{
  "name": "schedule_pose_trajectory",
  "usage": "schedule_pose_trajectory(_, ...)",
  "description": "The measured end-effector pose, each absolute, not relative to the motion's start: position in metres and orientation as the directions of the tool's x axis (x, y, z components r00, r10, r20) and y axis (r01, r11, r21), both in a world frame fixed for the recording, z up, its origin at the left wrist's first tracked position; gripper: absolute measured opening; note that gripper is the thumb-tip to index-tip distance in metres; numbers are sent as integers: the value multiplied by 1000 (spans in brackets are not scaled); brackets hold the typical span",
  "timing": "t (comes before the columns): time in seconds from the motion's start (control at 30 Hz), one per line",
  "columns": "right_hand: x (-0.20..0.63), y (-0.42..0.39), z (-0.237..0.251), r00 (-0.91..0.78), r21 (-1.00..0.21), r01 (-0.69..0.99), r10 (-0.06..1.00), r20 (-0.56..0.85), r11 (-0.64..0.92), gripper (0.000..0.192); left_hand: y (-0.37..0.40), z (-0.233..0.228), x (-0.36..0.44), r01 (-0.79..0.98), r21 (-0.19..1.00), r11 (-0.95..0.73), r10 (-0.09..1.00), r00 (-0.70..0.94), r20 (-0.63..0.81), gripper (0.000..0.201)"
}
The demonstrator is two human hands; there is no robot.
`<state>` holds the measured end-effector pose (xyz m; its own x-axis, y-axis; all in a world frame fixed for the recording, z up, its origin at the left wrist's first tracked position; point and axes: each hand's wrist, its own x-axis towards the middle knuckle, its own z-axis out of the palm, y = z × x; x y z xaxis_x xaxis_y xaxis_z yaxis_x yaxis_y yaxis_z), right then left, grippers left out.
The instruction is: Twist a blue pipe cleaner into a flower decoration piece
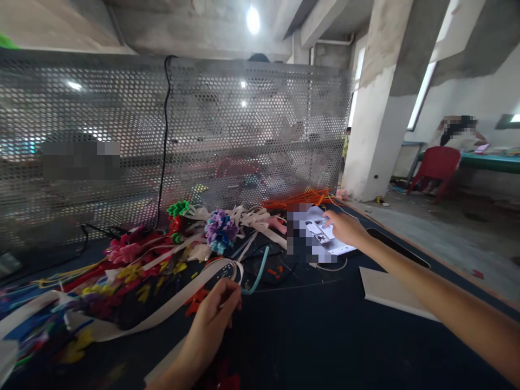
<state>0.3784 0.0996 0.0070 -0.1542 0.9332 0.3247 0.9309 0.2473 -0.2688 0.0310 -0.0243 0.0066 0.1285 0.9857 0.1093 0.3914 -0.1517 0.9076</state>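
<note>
Near edge: I see the left hand (217, 309) with fingertips pinched on a teal strip (257, 273) beside white ribbon (170, 303) on the dark table (317, 330). Farther out, right hand (345, 227) rests on a lit tablet (325, 235), fingers loosely extended (screen blurred). Beyond: purple paper flower (220, 230), perforated metal screen (244, 135).

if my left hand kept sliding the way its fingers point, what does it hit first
The left hand, pinching a teal strip, points up and away across the dark table. First in line looks like the white paper strips just beyond its fingertips, then the purple-blue flower; depth is hard to judge.
</note>
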Motion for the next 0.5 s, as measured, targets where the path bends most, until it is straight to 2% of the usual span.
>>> schedule_pose_trajectory(0.1, 386, 108, 9, -196, -311, 905, 934, 298, 289, 44, -24, 7, 31, 390, 907, -157, 984, 139, 110, 24)
schedule_pose_trajectory(0.23, 388, 116, 13, -187, -339, 889, 920, 344, 308, 44, -24, 7, 32, 387, 910, -151, 985, 137, 105, 25)
schedule_pose_trajectory(0.4, 364, 112, 13, -362, -354, 796, 856, 369, 490, 45, -25, 8, 33, 393, 910, -135, 988, 117, 96, 24)
schedule_pose_trajectory(0.5, 350, 108, 8, -413, -340, 768, 826, 383, 542, 45, -25, 10, 34, 413, 902, -128, 990, 108, 91, 24)
